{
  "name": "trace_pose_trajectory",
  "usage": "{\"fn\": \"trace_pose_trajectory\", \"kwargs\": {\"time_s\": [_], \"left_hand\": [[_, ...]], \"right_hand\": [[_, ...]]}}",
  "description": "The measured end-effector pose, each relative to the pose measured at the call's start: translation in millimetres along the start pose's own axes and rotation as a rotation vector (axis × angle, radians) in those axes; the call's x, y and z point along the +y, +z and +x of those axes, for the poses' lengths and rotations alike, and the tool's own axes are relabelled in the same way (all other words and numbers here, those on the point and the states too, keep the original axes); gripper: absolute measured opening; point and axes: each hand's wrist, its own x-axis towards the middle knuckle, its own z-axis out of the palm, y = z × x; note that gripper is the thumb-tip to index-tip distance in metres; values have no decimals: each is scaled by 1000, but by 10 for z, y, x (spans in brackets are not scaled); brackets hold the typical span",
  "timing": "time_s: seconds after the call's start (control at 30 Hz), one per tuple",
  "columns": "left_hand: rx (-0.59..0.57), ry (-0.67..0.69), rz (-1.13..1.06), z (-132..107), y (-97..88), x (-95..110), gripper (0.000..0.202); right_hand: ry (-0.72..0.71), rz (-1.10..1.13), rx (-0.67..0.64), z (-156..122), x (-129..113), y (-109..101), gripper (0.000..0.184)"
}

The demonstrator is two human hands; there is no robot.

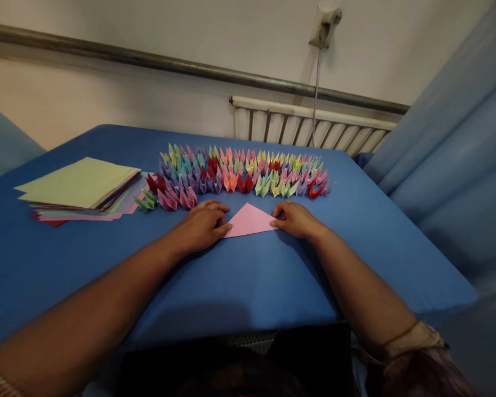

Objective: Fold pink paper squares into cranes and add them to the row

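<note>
A pink sheet of origami paper [251, 221], folded into a triangle, lies on the blue table with its peak pointing away from me. My left hand [205, 225] holds its left corner, thumb on the paper and fingers curled. At the opposite corner, my right hand [294, 219] pinches the paper between thumb and bent fingers. Just beyond both hands stand rows of folded paper cranes [231, 179] in many colours. The nearest pink cranes [177, 199] are close to my left fingers.
A stack of coloured paper sheets [80, 184], pale yellow on top, sits at the left of the blue-covered table [380, 253]. Behind are a wall rail [182, 67], a radiator [314, 116] and a plugged-in cord [316, 82]. A blue curtain [450, 121] hangs at the right.
</note>
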Motion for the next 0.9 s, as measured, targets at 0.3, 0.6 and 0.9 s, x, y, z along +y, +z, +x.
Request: {"fn": "trace_pose_trajectory", "kwargs": {"time_s": [0.3, 0.6, 0.9], "left_hand": [[63, 60, -55, -52, 122, 52, 35], [78, 1, -120, -30, 160, 78, 51], [74, -20, -143, -25, 167, 61, 57]], "right_hand": [[62, -161, 38, -105, -279, 55, 56], [133, -162, -28, -142, -397, 47, 44], [121, -140, -9, -190, -436, 46, 45]]}}
